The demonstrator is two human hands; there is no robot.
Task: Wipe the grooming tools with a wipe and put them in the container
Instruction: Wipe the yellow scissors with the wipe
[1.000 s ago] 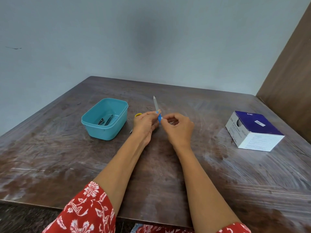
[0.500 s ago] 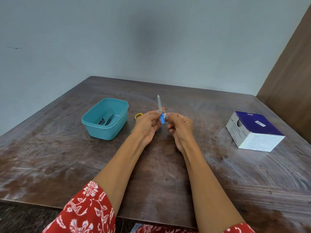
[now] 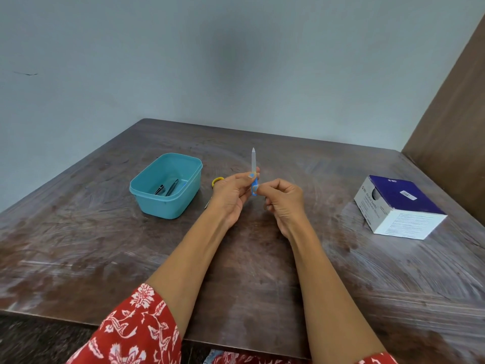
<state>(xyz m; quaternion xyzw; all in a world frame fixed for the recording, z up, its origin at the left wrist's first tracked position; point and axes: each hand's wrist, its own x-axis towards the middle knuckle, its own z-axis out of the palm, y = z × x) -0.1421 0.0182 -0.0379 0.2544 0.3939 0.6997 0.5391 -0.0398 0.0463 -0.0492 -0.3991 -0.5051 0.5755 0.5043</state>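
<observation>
One nail file (image 3: 253, 164) stands almost upright above the middle of the tabletop (image 3: 262, 271), its long axis vertical, pale pointed tip up and blue handle down. The left hand (image 3: 231, 191) pinches it with fingers (image 3: 250, 177) pressed at the top of the handle, while the right hand (image 3: 282, 199) curls closed against the handle's lower end; whether a wipe sits in that grip I cannot tell. To the left sits one teal container (image 3: 168, 186) with two dark metal tools (image 3: 168, 187) lying in it, one pair of yellow-handled scissors (image 3: 216, 181) lies mostly hidden behind the left hand, and one blue-and-white box (image 3: 399, 208) rests well apart on the right.
</observation>
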